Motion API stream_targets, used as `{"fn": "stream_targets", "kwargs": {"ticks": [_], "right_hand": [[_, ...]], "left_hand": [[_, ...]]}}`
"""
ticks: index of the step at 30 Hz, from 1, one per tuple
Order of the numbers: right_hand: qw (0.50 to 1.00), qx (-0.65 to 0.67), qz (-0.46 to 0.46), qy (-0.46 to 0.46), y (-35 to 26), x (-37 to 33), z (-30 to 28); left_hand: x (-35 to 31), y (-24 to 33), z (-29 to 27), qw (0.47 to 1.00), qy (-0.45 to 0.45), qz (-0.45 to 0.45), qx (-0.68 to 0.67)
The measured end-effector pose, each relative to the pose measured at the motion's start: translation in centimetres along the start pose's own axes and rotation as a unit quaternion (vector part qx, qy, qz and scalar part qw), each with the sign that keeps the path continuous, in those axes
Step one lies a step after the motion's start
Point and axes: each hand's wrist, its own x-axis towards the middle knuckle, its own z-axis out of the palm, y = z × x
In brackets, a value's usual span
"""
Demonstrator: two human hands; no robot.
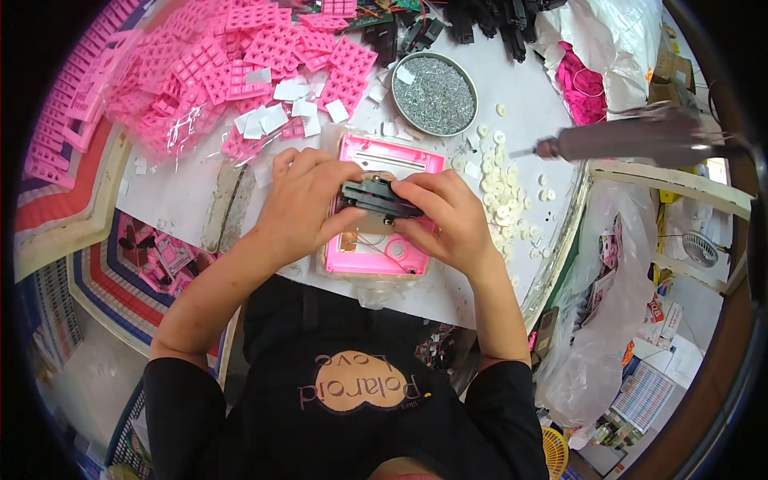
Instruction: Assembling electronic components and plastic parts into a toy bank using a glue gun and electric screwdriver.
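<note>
Head view: I'm seeing both half-curled hands pinching a black plastic bar; toward the bench's far edge, a round metal tin is holding silver screws.

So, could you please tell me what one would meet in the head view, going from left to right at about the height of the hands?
Left hand, long black part, right hand, small white discs, dark screwdriver-like tool.
</note>
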Motion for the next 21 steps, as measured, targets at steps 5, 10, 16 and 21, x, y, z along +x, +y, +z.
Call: {"fn": "stream_targets", "kwargs": {"ticks": [5,10,16,21], "right_hand": [[0.959,0.197,0.202,0.022,0.2,2.0,-1.0],[0.891,0.266,0.349,-0.115,2.4,4.6,-3.3],[0.94,0.016,0.319,-0.119,1.7,5.8,-3.3],[0.991,-0.086,0.1,0.024,0.8,3.6,-2.2]], "left_hand": [[-0.1,0.2,2.0,0.976,0.133,-0.064,-0.161],[0.5,1.2,0.9,0.998,0.067,-0.02,-0.006],[0.7,2.2,1.0,0.996,0.041,-0.01,0.085],[0.9,2.6,0.8,0.994,0.024,-0.018,0.11]]}}
